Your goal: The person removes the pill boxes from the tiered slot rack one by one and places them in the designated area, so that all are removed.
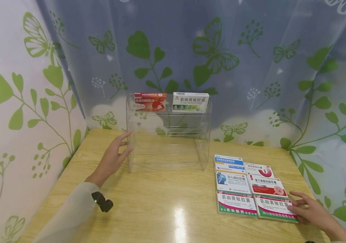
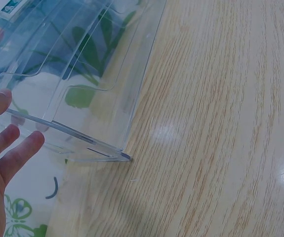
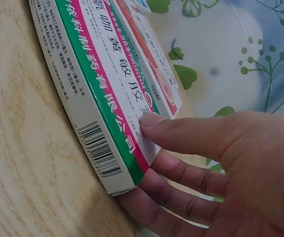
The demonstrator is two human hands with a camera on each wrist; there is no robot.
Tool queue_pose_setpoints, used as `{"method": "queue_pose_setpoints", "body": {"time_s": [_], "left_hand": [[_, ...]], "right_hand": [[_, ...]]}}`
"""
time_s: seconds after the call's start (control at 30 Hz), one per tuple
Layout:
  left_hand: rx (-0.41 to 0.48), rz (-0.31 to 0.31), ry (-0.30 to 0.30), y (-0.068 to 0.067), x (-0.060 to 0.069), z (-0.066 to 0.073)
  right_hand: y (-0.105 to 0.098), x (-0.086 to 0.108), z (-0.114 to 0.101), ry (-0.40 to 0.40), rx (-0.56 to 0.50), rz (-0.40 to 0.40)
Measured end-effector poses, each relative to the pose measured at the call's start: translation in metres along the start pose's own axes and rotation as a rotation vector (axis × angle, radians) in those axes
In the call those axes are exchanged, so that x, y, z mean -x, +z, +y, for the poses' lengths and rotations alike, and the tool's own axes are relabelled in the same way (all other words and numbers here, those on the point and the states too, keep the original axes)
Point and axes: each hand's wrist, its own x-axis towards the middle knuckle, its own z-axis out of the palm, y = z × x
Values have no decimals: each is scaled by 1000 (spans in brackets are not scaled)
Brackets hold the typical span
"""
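A clear acrylic tiered stand (image 1: 168,165) is on the wooden table. My left hand (image 1: 113,157) touches its left side panel with extended fingers; in the left wrist view the fingertips (image 2: 33,143) are against the outside of the panel. On the stand's top tier stand a red medicine box (image 1: 150,102) and a white-and-green medicine box (image 1: 190,102). At the right, my right hand (image 1: 312,212) grips the right end of a white, pink and green medicine box (image 1: 274,207). The right wrist view shows the thumb (image 3: 176,131) on its top face and the other fingers around its end.
Beside the gripped box lie several more: a matching pink-and-green box (image 1: 236,204), a blue-and-white box (image 1: 229,163), a box with a blue head picture (image 1: 233,183), a red-banded box (image 1: 268,185) and one with a red swirl (image 1: 259,170). Patterned curtain (image 1: 173,44) hangs behind the table.
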Motion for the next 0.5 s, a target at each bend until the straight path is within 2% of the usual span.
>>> {"method": "queue_pose_setpoints", "body": {"time_s": [0.37,0.43,0.5], "left_hand": [[-2,2,-8,-1,0,1],[-2,-2,-6,-1,0,2],[-4,-3,-4,-1,1,2]], "right_hand": [[2,-1,-7,12,38,30],[0,-2,-8,-3,52,48],[-3,-1,-13,-46,76,99]]}}
